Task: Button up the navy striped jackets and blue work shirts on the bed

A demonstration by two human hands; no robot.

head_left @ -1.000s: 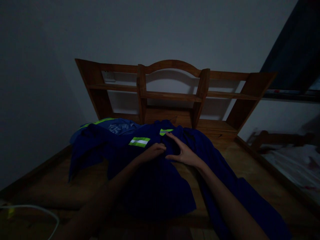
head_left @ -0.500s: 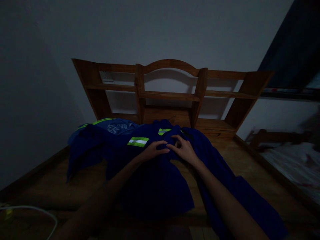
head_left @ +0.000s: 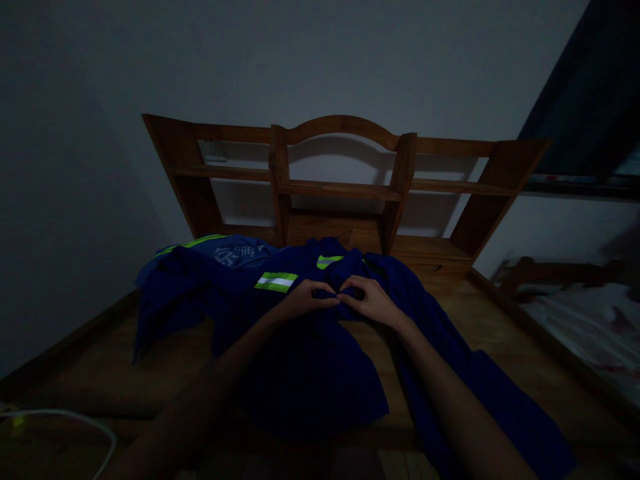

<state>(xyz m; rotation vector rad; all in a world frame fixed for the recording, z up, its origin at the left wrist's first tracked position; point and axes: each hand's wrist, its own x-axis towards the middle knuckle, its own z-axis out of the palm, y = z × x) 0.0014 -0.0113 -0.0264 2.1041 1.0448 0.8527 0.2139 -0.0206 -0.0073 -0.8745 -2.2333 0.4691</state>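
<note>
A dark blue work jacket (head_left: 315, 380) lies spread on a wooden desk, with yellow-green and silver reflective strips (head_left: 277, 282) across its upper part. One long sleeve (head_left: 450, 353) runs down toward the lower right. My left hand (head_left: 309, 299) is closed in a pinch on the jacket's cloth, just below the strips. Close against it, thumb tips nearly meeting, my right hand (head_left: 371, 300) pinches the same part of the cloth. Whatever small detail lies between the fingertips is too dark to make out.
Behind the jacket stands a wooden shelf unit (head_left: 345, 192) against the wall. A lighter blue garment (head_left: 237, 252) with white lettering lies at the back left. A pale cable (head_left: 75, 415) curves at the lower left. White plastic or cloth (head_left: 590, 320) lies beyond the desk's right edge.
My right hand's fingers have lowered and closed in toward my left hand's, pinching the cloth. My left hand has barely moved, and the jacket lies much as before.
</note>
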